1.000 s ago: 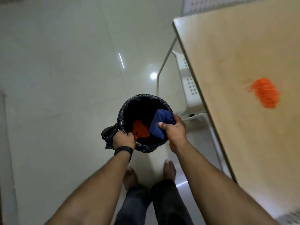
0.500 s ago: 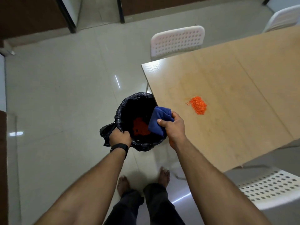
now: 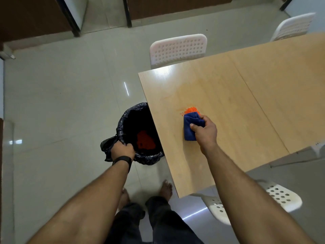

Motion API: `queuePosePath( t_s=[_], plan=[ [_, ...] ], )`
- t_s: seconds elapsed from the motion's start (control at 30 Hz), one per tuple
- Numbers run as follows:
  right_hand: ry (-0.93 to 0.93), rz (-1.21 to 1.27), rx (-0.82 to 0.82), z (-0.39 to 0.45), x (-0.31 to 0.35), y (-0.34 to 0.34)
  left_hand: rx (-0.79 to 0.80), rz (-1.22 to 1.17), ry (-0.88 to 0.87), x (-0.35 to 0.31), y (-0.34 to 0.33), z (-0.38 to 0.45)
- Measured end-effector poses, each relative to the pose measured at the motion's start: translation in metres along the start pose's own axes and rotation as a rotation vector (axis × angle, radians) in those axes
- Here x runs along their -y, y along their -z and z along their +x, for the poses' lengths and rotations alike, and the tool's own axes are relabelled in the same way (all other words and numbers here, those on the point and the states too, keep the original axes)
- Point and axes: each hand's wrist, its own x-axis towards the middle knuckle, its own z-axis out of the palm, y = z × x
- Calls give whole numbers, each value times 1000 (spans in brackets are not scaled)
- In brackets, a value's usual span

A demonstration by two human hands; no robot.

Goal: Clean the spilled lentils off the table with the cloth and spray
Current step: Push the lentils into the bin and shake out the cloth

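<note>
The right hand reaches out over the desk with the arm nearly straight, the knuckles up and the fingers and thumb curled round a folded blue cloth. The cloth lies flat on the wood, its far edge touching the near side of a small heap of orange lentils. A few loose grains trail off the heap toward the desk's left edge.

The left hand hangs lower, beside the desk, with a dark band on its wrist. Its fingers are closed on the near rim of a bin lined with a black bag, bunching the plastic. The bin sits tight against the desk's left edge, part of its mouth tucked under the overhang, and a patch of orange lentils shows at its bottom. Whether the bin rests on the floor or is lifted is hard to tell from this angle.

Between the heap and the left edge above the bin the wood is bare, with a faint smear on it. The desk's near corner ends just ahead of the person's bare feet. A white perforated chair stands at the far end of the desk, another at the far right, and a third seat sits near the right arm under the near edge. To the left, pale tiled floor stretches to dark wooden panels.
</note>
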Motion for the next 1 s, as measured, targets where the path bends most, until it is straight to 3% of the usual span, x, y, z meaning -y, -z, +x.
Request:
queuePosePath(
  t_s=[0.27, 0.4, 0.6, 1.0],
  plan=[
    [234, -437, -174, 29, 5, 53, -21, 8, 26, -4, -22, -13],
    [220, -602, -80, 37, 5, 46, -25, -15, 41, -3, -31, -15],
    [184, -477, -54, 28, -1, 23, -40, -23, 46, -2, -35, -13],
    [284, -401, 98, -10, -11, -43, -49, -27, 33, 0, -34, -10]
  ],
)
